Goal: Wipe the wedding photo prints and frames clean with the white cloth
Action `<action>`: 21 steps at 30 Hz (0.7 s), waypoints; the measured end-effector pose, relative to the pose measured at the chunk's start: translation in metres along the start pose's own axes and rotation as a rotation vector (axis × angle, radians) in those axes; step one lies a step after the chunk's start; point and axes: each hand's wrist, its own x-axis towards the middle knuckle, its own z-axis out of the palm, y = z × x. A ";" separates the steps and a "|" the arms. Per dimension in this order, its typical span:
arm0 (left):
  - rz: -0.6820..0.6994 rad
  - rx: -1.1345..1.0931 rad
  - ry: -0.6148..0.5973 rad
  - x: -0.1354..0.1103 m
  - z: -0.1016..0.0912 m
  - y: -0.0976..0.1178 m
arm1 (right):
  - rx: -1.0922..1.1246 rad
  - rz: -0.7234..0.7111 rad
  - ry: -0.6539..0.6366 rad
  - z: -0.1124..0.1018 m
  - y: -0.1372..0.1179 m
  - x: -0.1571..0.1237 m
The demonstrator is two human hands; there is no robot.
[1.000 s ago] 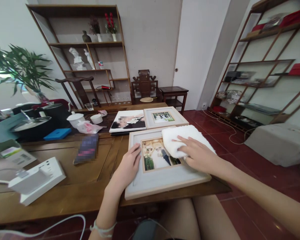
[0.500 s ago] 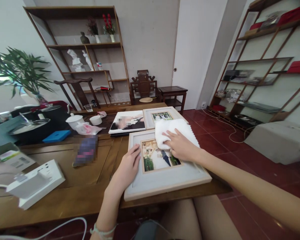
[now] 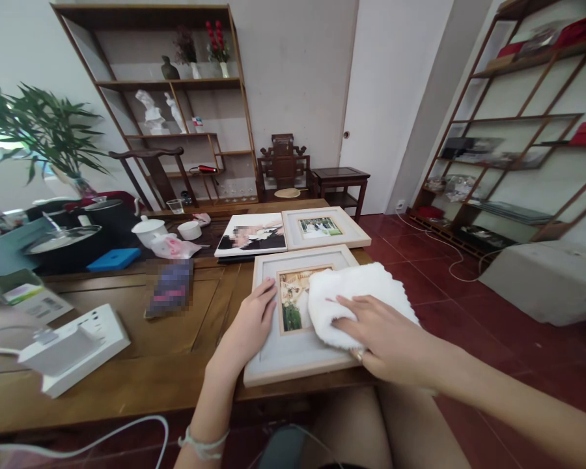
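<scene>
White towelling cloth (image 3: 371, 280) is bunched under the right hand (image 3: 390, 332), fingers hooked into a fold and gripping it, pressed over the right part of the nearer pale-wood photo frame (image 3: 297, 376). Left hand (image 3: 249, 322) grips nothing I can see: fingers laid loosely over the frame's left side, probably steadying it. Frame lies flat, face up, near the front edge of the dark-wood worktop (image 3: 161, 368), with a small photo print (image 3: 293, 299) inside its pale mat (image 3: 273, 355).

Reads as a wiping pass. To do it well: cloth flat, light even pressure, overlapping strokes, then work the inner corners. Keep the left side pinned so the frame can't skate, and don't let the pile catch on the print's edge.

Further out: second pale-wood frame (image 3: 351, 228) just behind, portrait print (image 3: 273, 243) beside it on the left. Purple item (image 3: 170, 286) and white power strip (image 3: 111, 339) sit well left.

Hidden: right part of the photo, frame's lower right corner, undersides of both hands. Can't tell if it's glazed. Purple item and part of the portrait are pixelated. Right forearm (image 3: 508, 397) is cut off.
</scene>
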 end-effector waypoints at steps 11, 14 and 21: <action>-0.002 0.003 -0.034 -0.001 -0.004 0.002 | -0.050 0.109 0.145 0.009 0.069 0.100; -0.015 0.000 -0.039 -0.001 -0.004 0.002 | -0.047 0.059 0.100 0.012 0.066 0.099; -0.017 -0.003 -0.037 0.000 -0.002 0.002 | 0.133 -0.114 -0.115 -0.002 0.015 0.033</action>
